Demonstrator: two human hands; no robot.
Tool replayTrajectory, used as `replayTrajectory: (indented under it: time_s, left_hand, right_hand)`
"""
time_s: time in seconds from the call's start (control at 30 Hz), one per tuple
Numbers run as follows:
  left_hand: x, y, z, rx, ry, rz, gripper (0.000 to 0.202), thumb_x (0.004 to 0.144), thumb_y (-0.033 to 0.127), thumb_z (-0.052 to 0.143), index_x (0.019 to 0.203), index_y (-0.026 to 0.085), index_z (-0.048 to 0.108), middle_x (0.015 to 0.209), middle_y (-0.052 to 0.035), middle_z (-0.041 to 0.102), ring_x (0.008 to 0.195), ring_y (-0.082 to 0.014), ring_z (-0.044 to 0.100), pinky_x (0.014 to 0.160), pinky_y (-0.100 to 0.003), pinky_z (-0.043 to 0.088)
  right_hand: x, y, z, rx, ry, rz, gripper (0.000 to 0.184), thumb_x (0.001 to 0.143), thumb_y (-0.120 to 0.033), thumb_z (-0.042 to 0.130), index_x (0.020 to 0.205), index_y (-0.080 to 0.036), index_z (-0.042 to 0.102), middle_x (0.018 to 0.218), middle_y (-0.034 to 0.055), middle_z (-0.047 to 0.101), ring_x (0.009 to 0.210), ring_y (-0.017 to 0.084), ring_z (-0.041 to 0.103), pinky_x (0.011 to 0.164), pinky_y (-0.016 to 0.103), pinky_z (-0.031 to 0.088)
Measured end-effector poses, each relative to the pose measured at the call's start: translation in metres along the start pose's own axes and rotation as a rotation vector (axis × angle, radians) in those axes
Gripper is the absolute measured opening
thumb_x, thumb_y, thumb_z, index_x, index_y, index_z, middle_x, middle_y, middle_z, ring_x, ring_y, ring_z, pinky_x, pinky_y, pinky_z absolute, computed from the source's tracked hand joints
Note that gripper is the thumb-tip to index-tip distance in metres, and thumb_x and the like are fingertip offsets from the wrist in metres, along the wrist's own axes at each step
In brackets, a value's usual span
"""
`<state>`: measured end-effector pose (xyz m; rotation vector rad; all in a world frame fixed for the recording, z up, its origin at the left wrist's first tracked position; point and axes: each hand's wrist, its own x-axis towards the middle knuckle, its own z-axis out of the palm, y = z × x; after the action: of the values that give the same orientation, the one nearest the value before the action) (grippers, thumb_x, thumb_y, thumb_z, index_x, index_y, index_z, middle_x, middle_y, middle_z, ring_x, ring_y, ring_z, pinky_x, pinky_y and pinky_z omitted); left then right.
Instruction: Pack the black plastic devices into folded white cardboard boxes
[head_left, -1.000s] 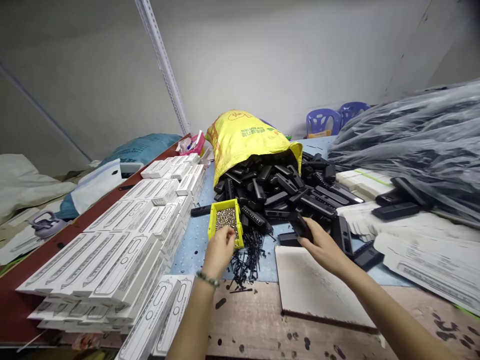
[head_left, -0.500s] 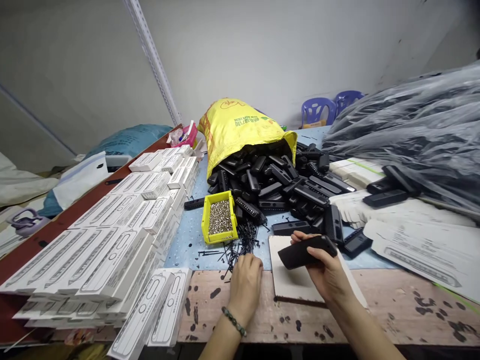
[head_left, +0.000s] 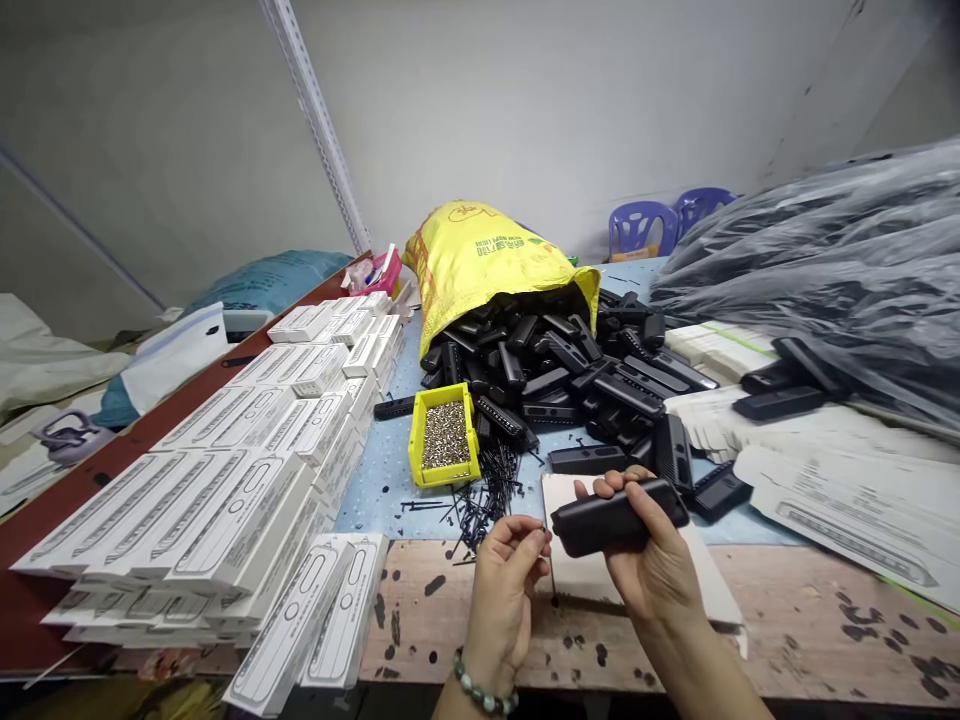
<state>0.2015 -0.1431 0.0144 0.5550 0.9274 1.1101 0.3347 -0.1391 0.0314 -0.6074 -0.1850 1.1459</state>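
Note:
My right hand [head_left: 652, 560] is closed around a black plastic case [head_left: 619, 517], held level above a white board [head_left: 600, 575] at the table's front. My left hand [head_left: 504, 592], with a bead bracelet at the wrist, pinches a thin black pin [head_left: 551, 575] that hangs down next to the case's left end. Just beyond my left hand lies a heap of loose black pins [head_left: 487, 490]. Behind the pins stands a yellow bin [head_left: 443, 448] of small metal screws. Farther back, a yellow sack [head_left: 487, 265] spills a pile of black cases [head_left: 570, 375].
Stacks of white printed boxes [head_left: 225, 480] fill the left side. White flat cartons [head_left: 840, 480] and a large grey plastic bag [head_left: 840, 270] occupy the right. Blue plastic chairs [head_left: 652, 225] stand by the far wall. The table's front strip is paint-spotted wood [head_left: 825, 620].
My right hand took a black case from the pile and brought it near over the white board. My left hand left the screw bin, reached the pin heap and lifted a pin.

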Motion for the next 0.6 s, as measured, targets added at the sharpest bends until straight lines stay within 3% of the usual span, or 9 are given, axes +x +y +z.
replayTrajectory:
  time_s: [0.33, 0.6]
  left_hand:
    - [0.003, -0.005, -0.004, 0.205, 0.006, 0.162, 0.028, 0.067, 0.035, 0.079, 0.075, 0.012, 0.067, 0.068, -0.0004, 0.057, 0.066, -0.0071, 0.047, 0.065, -0.018, 0.04]
    - [0.004, -0.021, -0.005, 0.257, -0.072, 0.051, 0.029, 0.068, 0.037, 0.075, 0.075, 0.012, 0.064, 0.065, 0.0006, 0.053, 0.061, -0.0066, 0.043, 0.059, -0.019, 0.034]
  right_hand:
    - [-0.01, 0.001, 0.006, -0.13, -0.097, -0.099, 0.023, 0.073, -0.026, 0.074, 0.083, -0.023, 0.054, 0.079, -0.0047, 0.049, 0.074, 0.01, 0.051, 0.093, 0.045, 0.051]
    - [-0.011, -0.002, -0.006, -0.219, -0.166, -0.103, 0.023, 0.074, -0.025, 0.074, 0.084, -0.023, 0.054, 0.076, -0.0034, 0.053, 0.071, 0.011, 0.055, 0.084, 0.04, 0.053]
